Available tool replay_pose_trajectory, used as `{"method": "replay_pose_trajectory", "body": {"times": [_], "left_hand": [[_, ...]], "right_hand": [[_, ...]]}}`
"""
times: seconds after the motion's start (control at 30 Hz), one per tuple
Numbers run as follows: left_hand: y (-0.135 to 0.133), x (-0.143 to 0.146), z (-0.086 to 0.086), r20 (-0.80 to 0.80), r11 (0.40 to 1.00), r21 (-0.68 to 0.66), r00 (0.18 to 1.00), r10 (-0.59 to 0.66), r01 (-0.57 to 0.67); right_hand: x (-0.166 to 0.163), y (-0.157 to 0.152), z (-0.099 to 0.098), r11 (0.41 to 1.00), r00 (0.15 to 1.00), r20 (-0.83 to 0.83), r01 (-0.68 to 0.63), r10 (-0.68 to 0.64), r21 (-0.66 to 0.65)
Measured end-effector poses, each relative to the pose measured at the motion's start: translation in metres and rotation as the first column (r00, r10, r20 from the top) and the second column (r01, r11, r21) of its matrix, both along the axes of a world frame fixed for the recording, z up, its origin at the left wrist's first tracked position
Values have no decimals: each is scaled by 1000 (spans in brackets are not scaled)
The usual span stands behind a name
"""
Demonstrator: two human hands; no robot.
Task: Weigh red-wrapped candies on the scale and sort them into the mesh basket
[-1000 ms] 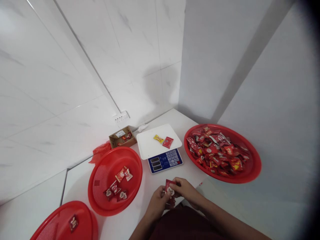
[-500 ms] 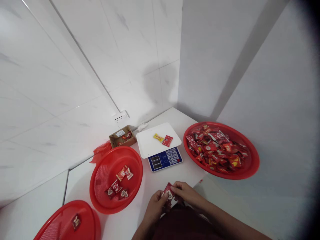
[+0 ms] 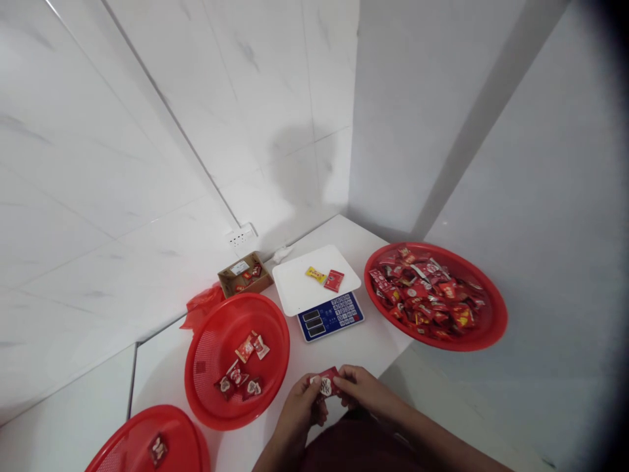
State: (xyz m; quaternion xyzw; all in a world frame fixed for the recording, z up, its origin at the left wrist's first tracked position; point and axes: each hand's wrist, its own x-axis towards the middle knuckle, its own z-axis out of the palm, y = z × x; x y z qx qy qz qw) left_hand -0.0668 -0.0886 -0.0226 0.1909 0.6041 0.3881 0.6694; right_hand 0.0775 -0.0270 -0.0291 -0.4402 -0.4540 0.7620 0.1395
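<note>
Between my two hands is a dark red wrapped candy (image 3: 325,385) with a pale printed patch, held near the table's front edge. My left hand (image 3: 303,408) pinches its left side, thumb on top. My right hand (image 3: 360,385) grips its right end with closed fingers. Beyond them stands a digital scale (image 3: 330,316) with a white pan (image 3: 296,293). On the pan lie a yellow candy (image 3: 315,274) and a red square packet (image 3: 334,280). A red basket (image 3: 279,373) left of my hands holds several wrapped candies (image 3: 253,387).
A large red basket (image 3: 498,313) heaped with red candies is at the right. Another red basket (image 3: 192,426) with one candy (image 3: 158,450) sits at the lower left. A cardboard box (image 3: 229,280), a red plastic bag (image 3: 202,303) and a wall socket (image 3: 240,237) are at the back.
The candy has turned in my hands from upright to nearly level, its printed side still up. The view has shifted slightly; the baskets and scale stay in place.
</note>
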Motion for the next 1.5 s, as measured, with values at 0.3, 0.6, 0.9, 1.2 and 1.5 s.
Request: {"method": "replay_pose_trajectory", "body": {"times": [0.3,0.6,0.9,1.2,1.5], "left_hand": [[8,-12,4,6,999,5,999,39,-39],[29,-22,11,219,994,51,972,85,-99],[42,-30,9,-8,975,218,999,32,-29],[47,-29,3,-35,978,200,997,65,-57],[46,-26,-7,-115,976,130,974,193,-177]], "right_hand": [[-9,0,5,996,998,-11,69,-69,-59],[-9,9,14,931,935,-73,334,-347,-149],[-15,13,14,971,970,-24,241,-241,8],[-14,32,7,998,997,74,24,-28,54],[-31,95,-11,971,973,32,229,-227,-63]]}}
